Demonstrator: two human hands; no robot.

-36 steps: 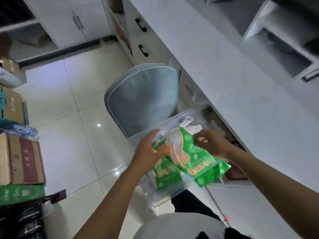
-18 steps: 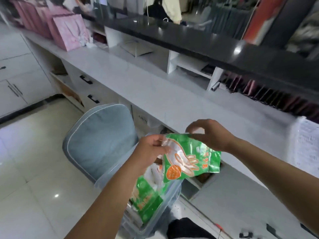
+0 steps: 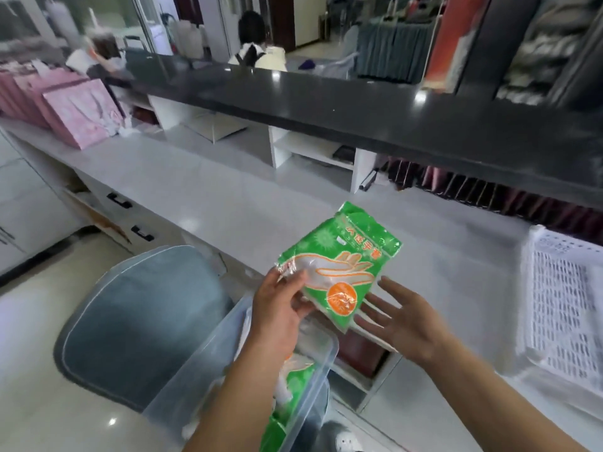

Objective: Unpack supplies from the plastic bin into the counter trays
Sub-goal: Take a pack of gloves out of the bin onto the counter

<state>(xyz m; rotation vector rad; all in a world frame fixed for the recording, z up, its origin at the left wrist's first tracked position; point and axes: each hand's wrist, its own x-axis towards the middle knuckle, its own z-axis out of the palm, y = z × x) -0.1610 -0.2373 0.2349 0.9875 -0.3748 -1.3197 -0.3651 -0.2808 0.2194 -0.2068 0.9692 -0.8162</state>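
L hand [image 3: 280, 308] pinches green packet [image 3: 342, 265]; R hand [image 3: 398, 318] spread, maybe touching.

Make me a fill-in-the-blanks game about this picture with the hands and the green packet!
1. The left hand pinches a ____ packet with a glove drawn on it.
2. The right hand is ____, holding nothing.
3. The clear plastic bin sits below the ____ hand.
4. The white slotted tray stands on the counter to the ____ of the packet.

Missing words: green; open; left; right
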